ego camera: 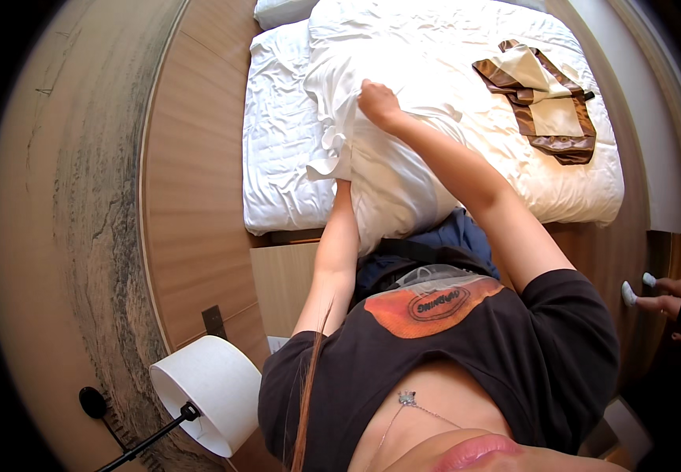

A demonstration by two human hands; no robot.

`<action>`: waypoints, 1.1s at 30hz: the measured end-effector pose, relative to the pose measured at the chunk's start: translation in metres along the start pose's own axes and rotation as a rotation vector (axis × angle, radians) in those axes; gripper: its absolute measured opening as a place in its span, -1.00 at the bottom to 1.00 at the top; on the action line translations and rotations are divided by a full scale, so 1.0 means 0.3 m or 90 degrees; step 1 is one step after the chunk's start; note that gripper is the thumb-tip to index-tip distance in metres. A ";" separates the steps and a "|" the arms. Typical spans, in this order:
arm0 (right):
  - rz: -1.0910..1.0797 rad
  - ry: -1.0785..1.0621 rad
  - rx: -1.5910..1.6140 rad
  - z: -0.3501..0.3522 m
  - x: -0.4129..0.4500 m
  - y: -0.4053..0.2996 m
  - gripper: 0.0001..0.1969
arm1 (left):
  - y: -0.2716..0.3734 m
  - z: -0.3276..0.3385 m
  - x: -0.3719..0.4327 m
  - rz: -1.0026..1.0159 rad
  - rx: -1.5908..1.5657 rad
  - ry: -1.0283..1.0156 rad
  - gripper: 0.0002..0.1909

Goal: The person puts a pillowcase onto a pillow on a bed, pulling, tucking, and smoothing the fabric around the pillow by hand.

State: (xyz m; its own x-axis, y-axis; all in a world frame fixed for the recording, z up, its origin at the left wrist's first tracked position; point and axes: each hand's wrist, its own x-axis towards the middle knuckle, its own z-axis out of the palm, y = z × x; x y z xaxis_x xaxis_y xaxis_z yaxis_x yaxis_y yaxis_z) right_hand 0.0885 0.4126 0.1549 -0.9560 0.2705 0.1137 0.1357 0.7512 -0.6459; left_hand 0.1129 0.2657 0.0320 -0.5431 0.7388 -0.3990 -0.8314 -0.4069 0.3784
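A white duvet in its cover point(399, 159) lies rumpled over the bed, its near part heaped against my waist. My right hand point(379, 105) is closed on the cover's edge, above the middle of the bed. My left forearm point(340, 230) reaches under the loose hem of the cover point(325, 170), which hides my left hand. To the left of the duvet, the wrinkled white bottom sheet point(284, 141) shows on the mattress.
A brown and cream satin cloth point(558, 118) lies on the bed's right side. A white pillow point(281, 12) is at the top left. A wall lamp point(210, 389) and a bedside cabinet point(284, 283) stand at my left. Another person's legs point(659, 295) show at the far right.
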 end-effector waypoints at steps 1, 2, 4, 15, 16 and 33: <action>-0.015 -0.018 -0.021 0.009 0.001 -0.011 -0.82 | -0.021 -0.025 0.020 0.001 -0.021 0.021 -0.60; -0.028 -0.037 -0.023 0.035 -0.003 -0.017 -0.83 | -0.036 -0.074 0.039 0.018 -0.041 0.055 -0.60; -0.068 -0.037 0.011 0.095 -0.022 -0.040 -0.83 | -0.029 -0.208 0.057 0.101 -0.065 0.160 -0.60; 0.015 -0.381 -0.191 0.242 -0.345 0.516 -0.60 | -0.053 -0.263 -0.028 0.128 0.841 0.732 -0.49; -0.009 -0.350 -0.196 0.235 -0.354 0.560 -0.63 | -0.071 -0.222 -0.016 0.114 0.952 0.721 -0.46; -0.026 -0.079 -0.189 0.284 -0.105 0.660 -0.54 | 0.075 -0.145 0.344 0.379 1.576 0.563 -0.56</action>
State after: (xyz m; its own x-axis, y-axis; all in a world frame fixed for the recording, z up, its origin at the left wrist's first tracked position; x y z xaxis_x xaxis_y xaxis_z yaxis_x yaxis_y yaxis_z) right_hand 0.1233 0.5016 -0.0409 -0.9843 0.1741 0.0301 0.1485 0.9076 -0.3927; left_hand 0.0329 0.3093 -0.0371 -0.9087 0.3783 0.1763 0.3830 0.9237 -0.0082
